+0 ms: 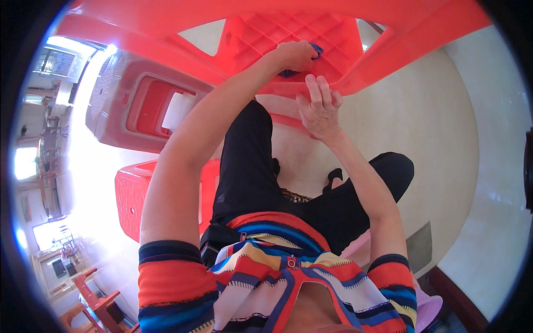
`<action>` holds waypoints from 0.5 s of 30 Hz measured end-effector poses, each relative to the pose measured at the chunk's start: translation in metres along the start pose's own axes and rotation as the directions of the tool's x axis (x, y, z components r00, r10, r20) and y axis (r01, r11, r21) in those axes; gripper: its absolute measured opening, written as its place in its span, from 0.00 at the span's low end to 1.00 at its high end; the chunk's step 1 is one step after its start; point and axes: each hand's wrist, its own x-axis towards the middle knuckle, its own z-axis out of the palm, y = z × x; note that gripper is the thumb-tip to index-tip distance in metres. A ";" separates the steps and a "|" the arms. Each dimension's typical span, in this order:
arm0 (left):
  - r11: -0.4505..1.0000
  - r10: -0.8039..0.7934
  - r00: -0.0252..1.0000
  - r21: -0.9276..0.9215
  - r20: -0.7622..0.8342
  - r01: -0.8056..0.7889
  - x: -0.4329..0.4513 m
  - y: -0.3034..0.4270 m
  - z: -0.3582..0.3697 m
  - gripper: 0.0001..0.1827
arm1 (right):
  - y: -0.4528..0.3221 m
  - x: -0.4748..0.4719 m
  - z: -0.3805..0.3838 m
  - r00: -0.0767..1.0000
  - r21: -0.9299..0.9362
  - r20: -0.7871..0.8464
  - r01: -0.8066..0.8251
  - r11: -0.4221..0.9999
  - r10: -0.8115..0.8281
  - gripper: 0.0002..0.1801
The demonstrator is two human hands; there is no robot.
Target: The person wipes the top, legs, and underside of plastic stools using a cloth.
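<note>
A red plastic stool [345, 37] is tilted at the top of the view, the ribbed underside of its seat towards me between the legs. My left hand [297, 56] reaches inside it, closed around a bunched dark blue cloth [317, 50] that lies against the ribs; part of the cloth also shows below the fingers. Just below and to the right, my right hand [320, 106] is at the near rim of the seat, fingers extended and fingertips over the edge. Whether it bears any of the stool's weight cannot be told.
Stacked plastic stools [112, 104], greyish and red, lie on their side at the left. Below them is another red stool [131, 200]. A pink plastic item [429, 308] shows at lower right, beside a dark red baseboard [458, 299]. Wooden furniture [100, 304] stands far left.
</note>
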 end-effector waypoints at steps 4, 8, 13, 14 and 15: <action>1.000 0.021 0.999 -0.016 0.027 -0.021 -0.011 0.004 -0.012 0.18 | 0.004 -0.001 0.000 1.000 -0.022 0.011 0.008 1.000 -0.008 0.09; 0.963 -0.191 0.980 0.202 0.047 0.178 -0.007 0.016 -0.028 0.15 | 0.004 -0.002 -0.003 0.999 -0.017 0.026 0.019 1.000 -0.019 0.09; 0.960 -0.041 0.965 0.259 -0.259 0.110 -0.006 0.008 0.011 0.11 | 0.003 0.000 0.000 1.000 -0.014 -0.011 0.027 1.000 -0.027 0.09; 0.964 -0.006 0.961 0.256 -0.275 0.079 -0.007 0.008 0.012 0.10 | 0.002 0.001 -0.001 1.000 -0.017 -0.003 0.022 1.000 -0.022 0.09; 0.962 0.036 0.968 0.272 -0.246 0.034 -0.006 0.007 0.012 0.11 | 0.000 0.002 -0.001 1.000 -0.019 0.005 0.017 1.000 -0.017 0.10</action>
